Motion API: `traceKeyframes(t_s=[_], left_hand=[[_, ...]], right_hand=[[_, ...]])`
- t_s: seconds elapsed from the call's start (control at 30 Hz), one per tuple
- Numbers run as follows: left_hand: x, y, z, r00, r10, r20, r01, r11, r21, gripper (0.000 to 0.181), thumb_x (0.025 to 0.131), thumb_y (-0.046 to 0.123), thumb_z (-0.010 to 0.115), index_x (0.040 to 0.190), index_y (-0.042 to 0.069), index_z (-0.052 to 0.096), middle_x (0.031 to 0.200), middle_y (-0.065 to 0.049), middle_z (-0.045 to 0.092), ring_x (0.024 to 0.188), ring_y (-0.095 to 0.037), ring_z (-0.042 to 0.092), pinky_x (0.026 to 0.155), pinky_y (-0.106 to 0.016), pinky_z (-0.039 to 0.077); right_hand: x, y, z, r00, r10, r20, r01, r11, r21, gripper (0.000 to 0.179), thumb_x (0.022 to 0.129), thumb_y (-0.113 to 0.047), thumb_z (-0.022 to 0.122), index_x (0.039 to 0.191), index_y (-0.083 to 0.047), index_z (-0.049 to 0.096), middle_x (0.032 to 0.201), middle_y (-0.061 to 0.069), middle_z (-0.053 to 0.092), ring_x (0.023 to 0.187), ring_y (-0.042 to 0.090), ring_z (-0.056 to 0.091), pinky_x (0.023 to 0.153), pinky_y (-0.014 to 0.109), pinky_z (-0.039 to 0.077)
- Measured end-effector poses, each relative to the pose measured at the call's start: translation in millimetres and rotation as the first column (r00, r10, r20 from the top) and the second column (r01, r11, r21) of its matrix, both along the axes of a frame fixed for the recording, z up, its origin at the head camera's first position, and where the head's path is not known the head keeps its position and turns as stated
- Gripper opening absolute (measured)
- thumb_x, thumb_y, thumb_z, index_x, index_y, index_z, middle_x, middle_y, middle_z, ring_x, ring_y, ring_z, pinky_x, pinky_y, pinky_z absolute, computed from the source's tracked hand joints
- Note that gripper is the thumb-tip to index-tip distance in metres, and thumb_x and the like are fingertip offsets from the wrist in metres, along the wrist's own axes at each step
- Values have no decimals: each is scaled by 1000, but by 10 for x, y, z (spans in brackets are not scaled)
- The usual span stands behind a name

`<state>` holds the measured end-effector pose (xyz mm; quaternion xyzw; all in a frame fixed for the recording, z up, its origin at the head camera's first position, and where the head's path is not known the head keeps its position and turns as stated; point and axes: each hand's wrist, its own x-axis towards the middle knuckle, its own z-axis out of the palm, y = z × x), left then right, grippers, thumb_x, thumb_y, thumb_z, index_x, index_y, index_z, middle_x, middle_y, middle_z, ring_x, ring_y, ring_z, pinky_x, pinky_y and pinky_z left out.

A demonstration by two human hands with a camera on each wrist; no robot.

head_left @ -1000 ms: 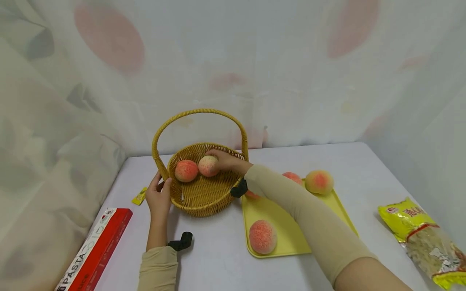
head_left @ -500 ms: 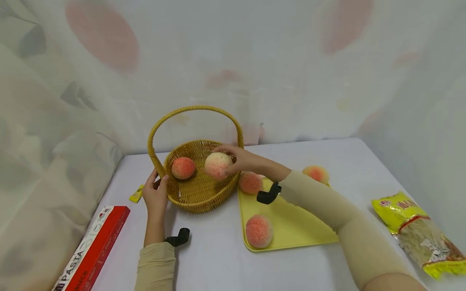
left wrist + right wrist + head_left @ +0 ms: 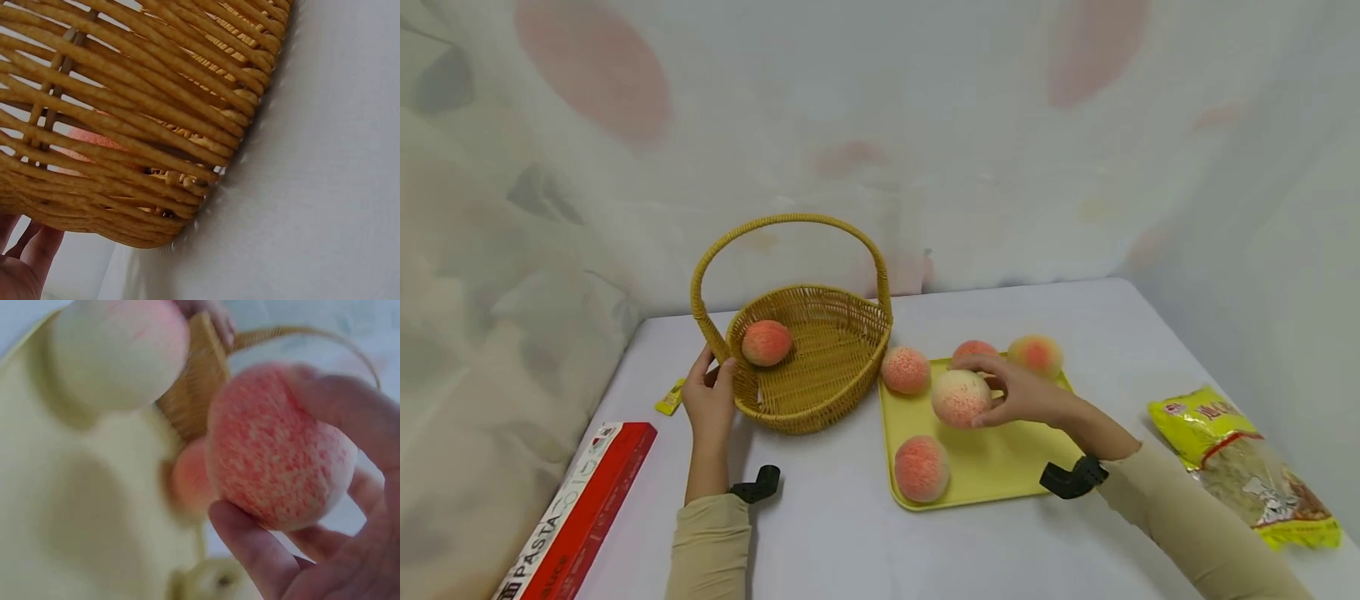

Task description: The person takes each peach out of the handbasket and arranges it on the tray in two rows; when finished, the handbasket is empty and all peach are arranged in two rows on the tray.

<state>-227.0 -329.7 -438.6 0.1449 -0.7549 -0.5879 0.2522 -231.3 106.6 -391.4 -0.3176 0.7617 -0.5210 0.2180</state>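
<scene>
My right hand (image 3: 1026, 396) grips a pale peach (image 3: 959, 399) with pink speckles, held over the yellow tray (image 3: 992, 479). In the right wrist view, thumb and fingers curl round this peach (image 3: 278, 447). My left hand (image 3: 709, 404) holds the left side of the wicker basket (image 3: 820, 358), where the tall handle meets the rim. The left wrist view shows the basket's woven wall (image 3: 137, 106) close up, with fingers (image 3: 42, 250) at its edge. One red peach (image 3: 767, 342) lies inside the basket at the left.
On the tray are a peach (image 3: 922, 469) at the front left, another peach (image 3: 906, 371) at the back left, a part-hidden peach (image 3: 975, 350) and a yellow-orange peach (image 3: 1036, 356) behind. A red pasta box (image 3: 587, 508), a small yellow packet (image 3: 671, 397) and a yellow-ended bag (image 3: 1240, 467) flank them.
My right hand has lifted the pale peach out of the basket and carried it right, over the tray. My left hand has stayed on the basket. The head view has shifted slightly.
</scene>
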Motion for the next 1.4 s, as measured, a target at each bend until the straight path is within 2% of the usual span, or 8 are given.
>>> traceKeyframes(t_s=[0.1,0.27,0.57,0.77,1.0,1.13,1.3,1.4], left_hand=[[50,-1,71,1000,8,5,-8,1000,-11,46,93,21,54,138,19,45,135,-6,48,112,-23,52,80,-15,48],[49,-19,24,999,32,-3,-32,999,-24,45,94,24,54,138,22,45,135,-4,48,112,-23,52,84,-21,49],[33,9,-31,1000,14,8,-14,1000,15,45,93,20,55,137,20,46,134,-6,49,111,-23,53,77,-13,47],[16,4,-19,1000,11,-4,-11,1000,7,44,93,19,55,137,20,46,133,-5,49,112,-23,53,79,-16,48],[31,16,-7,1000,21,-4,-21,1000,-2,44,93,24,55,136,24,47,134,-2,49,111,-22,53,86,-26,49],[21,14,2,1000,21,-2,-21,1000,3,44,93,25,55,136,25,47,135,-1,48,112,-22,53,87,-27,49],[5,11,18,1000,15,-3,-15,1000,5,44,93,24,55,136,25,46,136,-2,47,112,-23,53,89,-32,48],[-7,12,23,1000,14,-2,-14,1000,9,44,93,23,55,136,26,47,137,-1,47,113,-22,53,89,-33,48]], right_hand=[[59,155,-214,998,43,39,-43,999,15,69,75,-11,76,135,-12,41,137,12,34,108,34,49,83,34,51],[166,312,-441,992,101,76,-106,992,61,68,76,-12,75,135,-13,40,136,14,35,108,33,48,83,32,50],[330,486,-517,990,130,48,-136,981,139,68,75,-10,73,135,-17,41,135,7,39,112,21,46,87,31,46],[373,485,-498,982,190,11,-189,971,147,70,77,-12,73,137,-17,39,137,3,39,113,14,44,87,31,45],[380,471,-469,978,207,4,-206,966,156,72,78,-20,73,140,-15,38,139,3,38,115,10,43,85,30,45],[373,465,-418,976,219,-6,-215,962,169,72,79,-23,72,141,-12,36,141,7,37,118,15,42,87,32,45],[277,419,-198,980,199,-33,-188,961,204,69,83,-20,69,142,-14,35,144,7,34,122,35,38,92,48,41],[147,292,32,981,185,-54,-175,972,155,67,84,-18,68,142,-13,35,144,9,34,125,39,36,94,56,37]])
